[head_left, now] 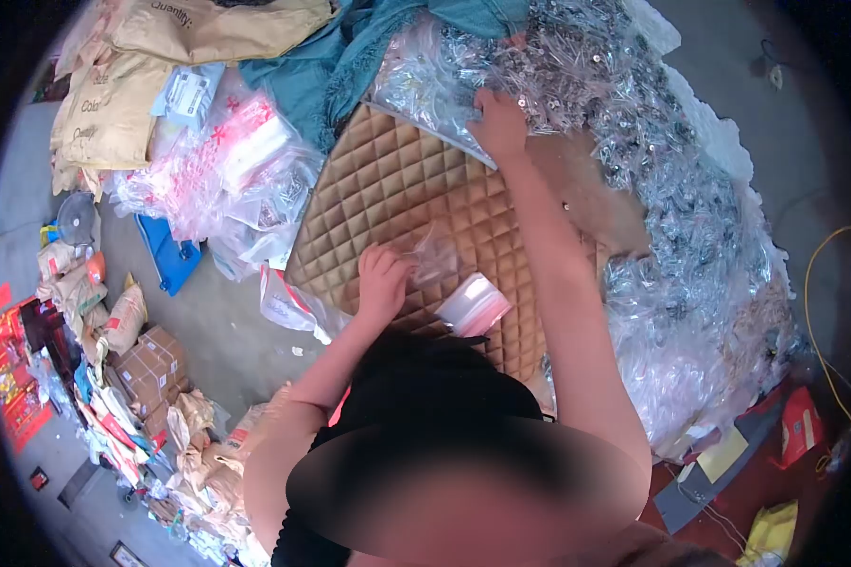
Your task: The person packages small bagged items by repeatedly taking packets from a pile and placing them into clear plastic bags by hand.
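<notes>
My left hand (385, 281) is low over the brown quilted mat, its fingers closed at the edge of a clear plastic bag (435, 257). Beside that bag lies a stack of small clear bags (473, 305) with a reddish edge. My right hand (501, 127) reaches across to the far edge of the quilted mat (397, 194). Its fingers curl in at a pile of small clear packets (425, 71); what they grip, if anything, is too small to make out.
A large heap of clear packets with small metallic parts (662, 180) spreads along the right. Teal cloth (350, 61) and plastic bags (246, 156) lie at the far left. Brown sacks (113, 118), a blue tray (168, 253) and cartons (149, 367) stand further left. A yellow cable (811, 312) runs at right.
</notes>
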